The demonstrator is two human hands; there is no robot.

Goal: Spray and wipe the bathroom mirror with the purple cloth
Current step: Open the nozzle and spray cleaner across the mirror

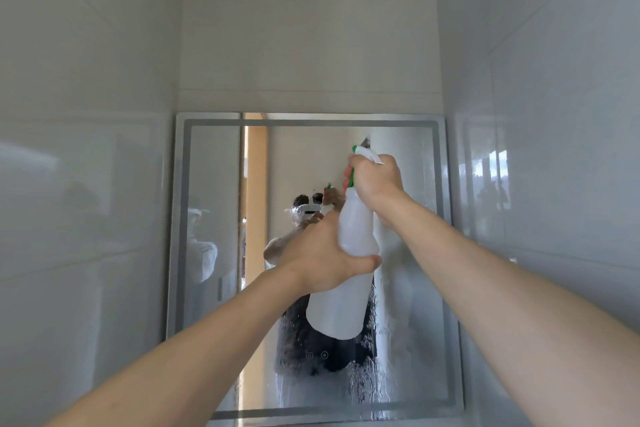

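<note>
A white spray bottle [346, 274] with a green and red trigger head is held up in front of the bathroom mirror [214, 253]. My left hand [322, 253] grips the bottle's body around its middle. My right hand [375, 177] wraps around the trigger head at the top, nozzle pointing at the glass. Spray droplets and wet streaks cover the lower middle and right of the mirror. The purple cloth is not in view.
Glossy white tiled walls close in on the left [86, 218] and right [554, 184]. A plain wall [311, 28] rises above the mirror. The mirror has a frosted light strip around its border and two small touch buttons [317, 355] low down.
</note>
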